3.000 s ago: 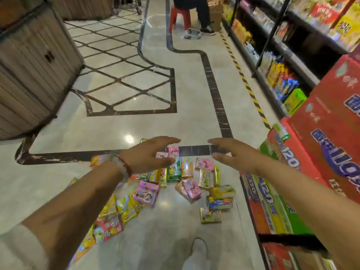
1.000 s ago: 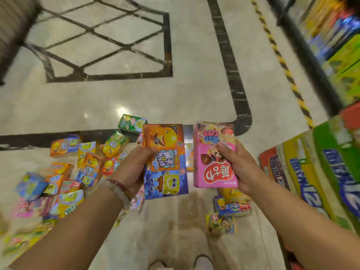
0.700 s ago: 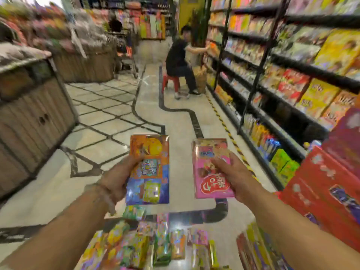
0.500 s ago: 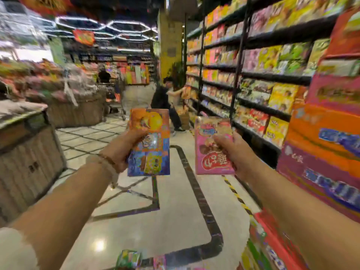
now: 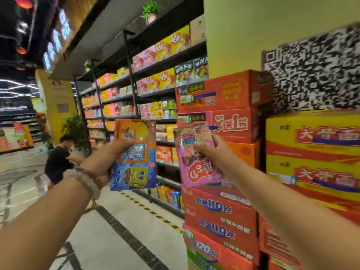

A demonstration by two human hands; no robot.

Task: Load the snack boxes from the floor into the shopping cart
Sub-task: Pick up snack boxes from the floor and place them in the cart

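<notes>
My left hand grips two snack boxes held together as a stack: an orange box on top and a blue box with a yellow cartoon figure below. My right hand holds a pink snack box by its right edge, thumb across the front. Both hands are raised at chest height in front of me. No shopping cart is in view, and the boxes on the floor are out of frame.
Stacked red, pink and yellow cartons rise close on the right against a yellow-green pillar with a QR sign. Black shelves of snacks line the aisle. A person in black crouches at left. Marble floor lies below.
The view has swung up and to the right, away from the floor pile. Both hands keep the same boxes, now held in front of the stacked cartons.
</notes>
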